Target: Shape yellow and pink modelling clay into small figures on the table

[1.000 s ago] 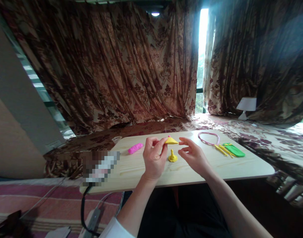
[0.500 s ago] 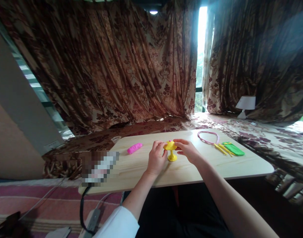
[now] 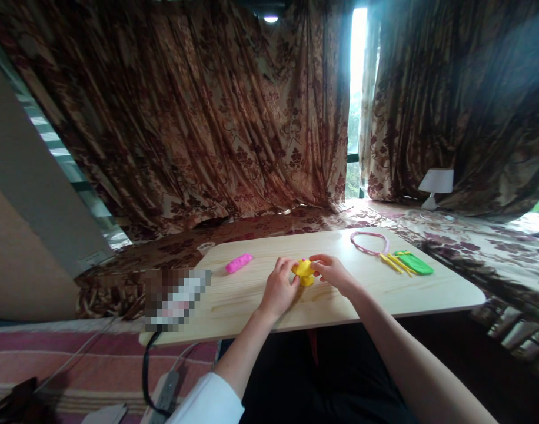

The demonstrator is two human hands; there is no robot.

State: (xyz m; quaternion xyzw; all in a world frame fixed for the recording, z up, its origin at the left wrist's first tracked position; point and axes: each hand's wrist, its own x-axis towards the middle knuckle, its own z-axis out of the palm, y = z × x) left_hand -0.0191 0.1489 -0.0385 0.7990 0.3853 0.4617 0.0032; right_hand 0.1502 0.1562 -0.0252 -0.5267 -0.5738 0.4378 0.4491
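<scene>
Patterned curtains [image 3: 234, 118] hang along the far side; a pale wooden table [image 3: 243, 303] stands near; a white lamp [image 3: 436, 181] sits far right; the left hand [image 3: 279, 287] and right hand [image 3: 334, 273] pinch a yellow cap [image 3: 303, 269] by its rim, over a yellow base [image 3: 306, 282] mid-table.

Across the pale wooden table [image 3: 234, 306]: knobbly pink roll [image 3: 239, 264] at left, yellow base [image 3: 306, 281] standing near the middle, and over on the right, pink loop [image 3: 387, 244], yellow strips [image 3: 392, 264], green slab [image 3: 416, 264]!

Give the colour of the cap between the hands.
The cap is yellow, pink on top; head view.
</scene>
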